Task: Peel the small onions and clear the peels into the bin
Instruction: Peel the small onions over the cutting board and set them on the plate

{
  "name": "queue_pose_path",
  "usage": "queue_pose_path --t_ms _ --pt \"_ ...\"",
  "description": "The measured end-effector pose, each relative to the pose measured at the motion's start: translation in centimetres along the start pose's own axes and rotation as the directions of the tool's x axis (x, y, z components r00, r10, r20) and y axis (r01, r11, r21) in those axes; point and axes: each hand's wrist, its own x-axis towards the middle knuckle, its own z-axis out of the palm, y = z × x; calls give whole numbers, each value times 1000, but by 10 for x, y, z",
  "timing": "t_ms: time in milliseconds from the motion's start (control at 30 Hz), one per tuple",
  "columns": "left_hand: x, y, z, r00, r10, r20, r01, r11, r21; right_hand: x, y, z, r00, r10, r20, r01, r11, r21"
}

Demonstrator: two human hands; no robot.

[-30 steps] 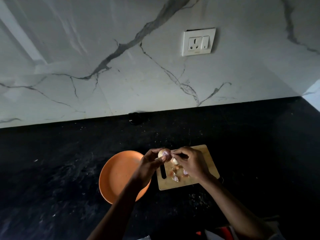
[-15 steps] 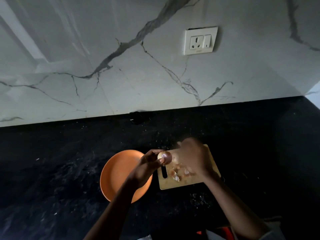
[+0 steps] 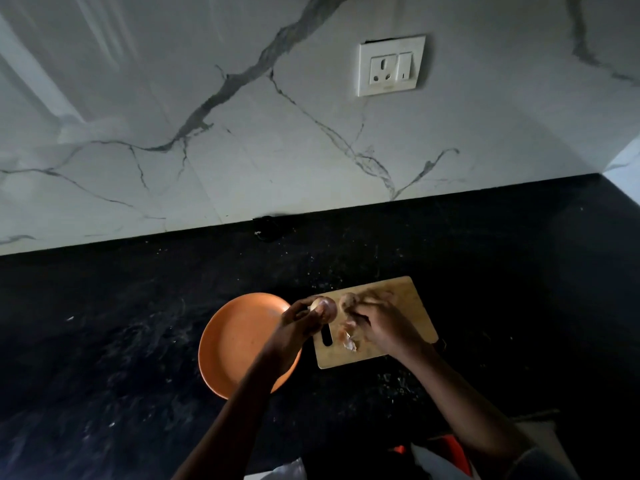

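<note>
The left hand (image 3: pixel 301 323) pinched a small onion (image 3: pixel 325 308) between its fingertips, held above the gap between the orange plate (image 3: pixel 235 344) and the wooden cutting board (image 3: pixel 408 306) on the dark table (image 3: pixel 104 341). The right hand (image 3: pixel 384 323) hovered over the board with what looked like a strip of skin (image 3: pixel 348 301) in its fingers, though blur made that grip uncertain, and loose peels (image 3: pixel 348 339) lay on the board below. The onion looked light, firm and slippery once bared, best gripped at its ends while the thin, brittle skin was pulled away.
</note>
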Motion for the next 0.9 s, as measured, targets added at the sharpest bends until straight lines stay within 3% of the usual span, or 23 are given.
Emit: queue_pose_path --t_ms 100,200,333,500,767,900 --pt "0 -2 7 999 -17 -36 17 1000 1 1 3 -8 996 22 -85 -7 986 169" --pt "1 -7 11 999 -36 -5 36 999 -27 2 -7 -19 997 30 -77 -1 937 349" --pt "4 -9 17 998 -53 21 53 999 12 1 -13 -21 995 -57 -82 78 959 273" --pt "4 -10 14 997 -73 11 73 997 33 -2 -9 -18 990 -33 -135 66 966 249" --pt "7 -1 15 990 -137 17 138 986 -96 -2 -16 -22 992 -27 -125 59 965 256" --pt "7 12 16 994 -95 48 99 991 -89 3 -20 -19 989 -21 -146 60 962 267"
